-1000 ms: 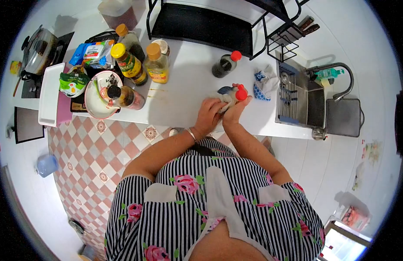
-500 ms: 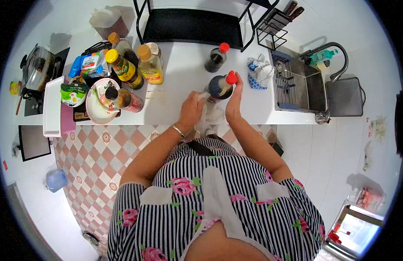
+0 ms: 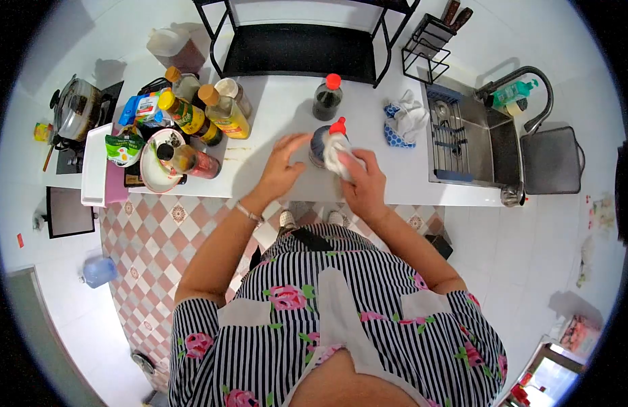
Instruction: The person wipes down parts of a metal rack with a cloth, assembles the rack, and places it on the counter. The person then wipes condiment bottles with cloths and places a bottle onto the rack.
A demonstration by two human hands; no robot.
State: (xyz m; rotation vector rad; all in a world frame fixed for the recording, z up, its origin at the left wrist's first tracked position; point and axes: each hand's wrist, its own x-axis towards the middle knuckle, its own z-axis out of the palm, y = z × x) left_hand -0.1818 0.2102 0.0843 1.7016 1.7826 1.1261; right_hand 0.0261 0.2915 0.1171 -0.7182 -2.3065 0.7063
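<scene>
A dark bottle with a red cap [image 3: 338,126] stands near the counter's front edge, its dark body [image 3: 317,146] partly covered by a white cloth [image 3: 336,153]. My right hand [image 3: 365,182] is closed on that cloth and presses it to the bottle's right side. To the left of the bottle, my left hand [image 3: 280,168] is open, fingers stretched toward it, holding nothing. Just behind stands a second dark bottle [image 3: 327,102], also red-capped and upright.
Several sauce bottles [image 3: 226,115] crowd the counter's left, beside a plate [image 3: 151,178] and a pink-white bin [image 3: 97,166]. A crumpled blue-and-white cloth [image 3: 403,122] lies before the sink [image 3: 490,146]. At the back stands a black rack [image 3: 300,51].
The white cloth has passed from my left hand to my right. My left hand has let go and opened, moving left. My right hand has shifted from the bottle's side onto the cloth.
</scene>
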